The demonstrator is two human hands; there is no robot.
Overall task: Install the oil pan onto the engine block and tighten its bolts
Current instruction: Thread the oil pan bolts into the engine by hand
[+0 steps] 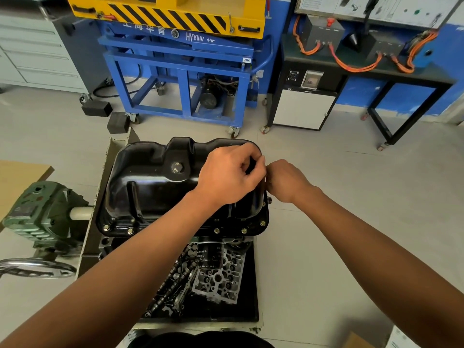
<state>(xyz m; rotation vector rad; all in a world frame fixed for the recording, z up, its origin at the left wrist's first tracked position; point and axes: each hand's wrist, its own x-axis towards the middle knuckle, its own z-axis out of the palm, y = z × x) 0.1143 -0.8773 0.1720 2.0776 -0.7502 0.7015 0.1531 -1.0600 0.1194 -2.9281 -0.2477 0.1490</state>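
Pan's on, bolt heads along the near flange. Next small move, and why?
Likely finger-start a bolt in the right flange: both the left hand and right hand meet at that edge of the pan, while near-flange bolts already sit in place. Whether a bolt is pinched is hidden.

Automotive workshop: blue lift trolley [180, 71]

Blue cart [175, 54], top beam: white Chinese characters, looks like 上海华育, tops cut off by the yellow deck [175, 11]. Next to them "HYX…", then digits starting "12"; the rest is unclear. Yellow deck front: black diagonal hazard stripes. Oil filter [210, 254]: white print, too small to read. Labels on the black boxes [322, 31], white cabinet [301, 109] and wall board [351, 6]: illegible.
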